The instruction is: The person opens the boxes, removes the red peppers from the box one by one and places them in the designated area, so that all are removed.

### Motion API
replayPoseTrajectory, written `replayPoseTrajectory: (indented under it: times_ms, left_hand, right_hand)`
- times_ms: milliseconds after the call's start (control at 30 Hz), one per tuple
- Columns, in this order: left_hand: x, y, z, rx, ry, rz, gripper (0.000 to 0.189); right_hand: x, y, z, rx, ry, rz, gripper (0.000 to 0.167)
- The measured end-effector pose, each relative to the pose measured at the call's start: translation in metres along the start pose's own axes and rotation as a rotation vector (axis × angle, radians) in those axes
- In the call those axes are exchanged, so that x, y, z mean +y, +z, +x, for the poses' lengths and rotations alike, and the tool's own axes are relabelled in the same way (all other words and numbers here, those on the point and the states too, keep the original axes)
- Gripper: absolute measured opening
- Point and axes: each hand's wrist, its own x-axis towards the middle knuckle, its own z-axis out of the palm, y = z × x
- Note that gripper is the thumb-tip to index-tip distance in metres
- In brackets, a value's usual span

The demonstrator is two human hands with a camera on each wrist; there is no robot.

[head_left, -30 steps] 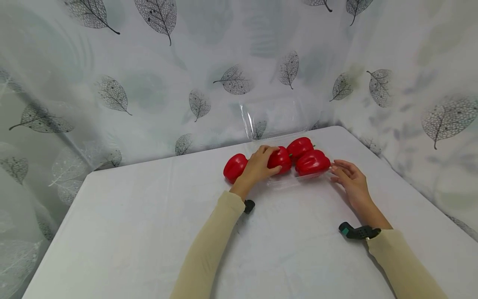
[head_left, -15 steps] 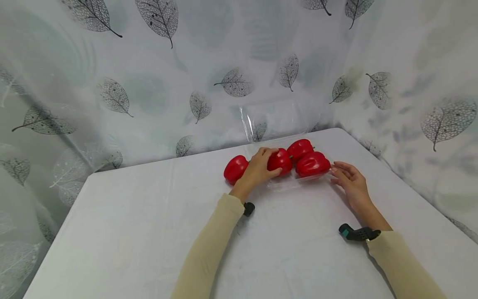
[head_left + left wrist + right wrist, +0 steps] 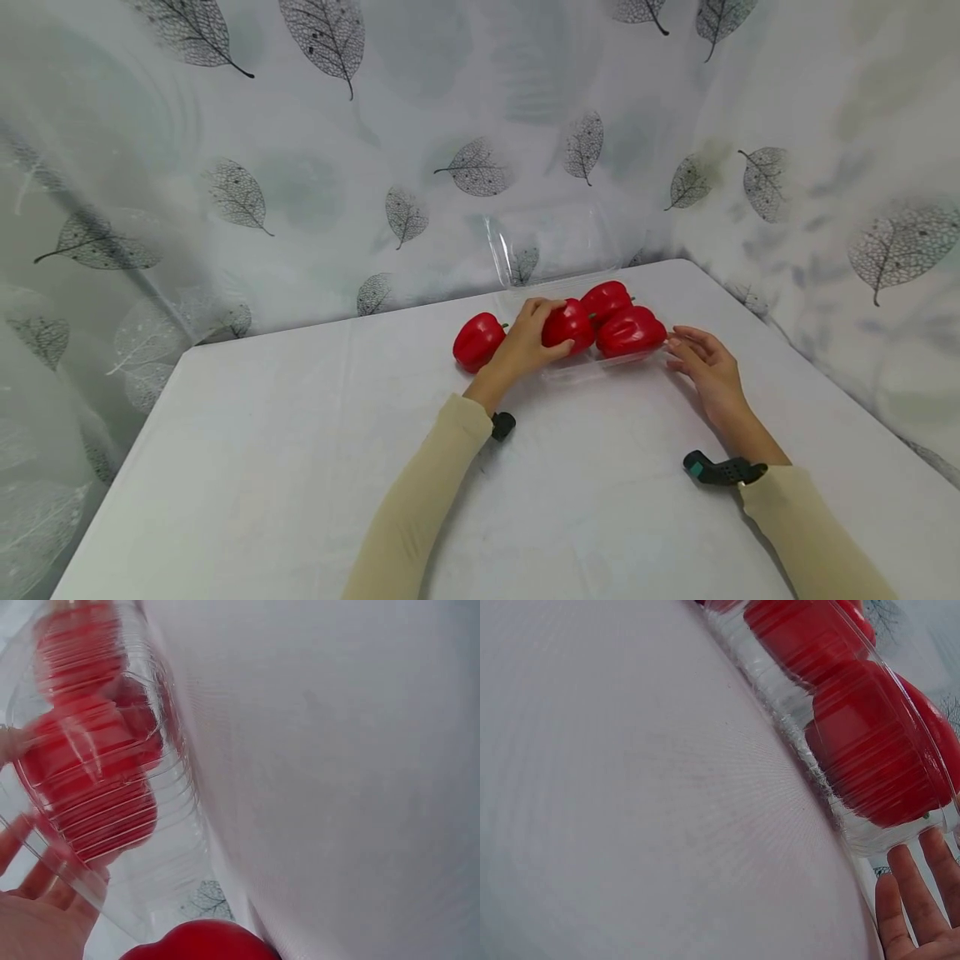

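Inside the clear container (image 3: 581, 372), toward its left, my left grip (image 3: 527, 337) is curled round a red pepper (image 3: 572, 327). At the container's right end my right grip (image 3: 708, 371) is loose, fingers extended by its wall. Between them, in the container, sit a front pepper (image 3: 632, 333) and a back pepper (image 3: 606, 298). Left of the container, another pepper (image 3: 476, 342) lies on the white counter (image 3: 262, 467).

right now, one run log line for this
left hand holds pepper in box | right hand at box's right end | two more peppers in box | fourth pepper on table
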Motion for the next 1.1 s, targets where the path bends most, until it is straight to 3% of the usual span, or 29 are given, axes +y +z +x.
replayPoseTrajectory:
  times_ms: [800, 1100]
  left_hand:
    - [0.005, -0.007, -0.011, 0.046, 0.072, -0.042, 0.065]
    - [0.006, -0.013, -0.017, 0.085, 0.123, -0.03, 0.062]
  right_hand:
    - [-0.004, 0.003, -0.004, -0.004, -0.007, 0.019, 0.046]
    - [-0.001, 0.001, -0.002, -0.034, -0.045, 0.122, 0.036]
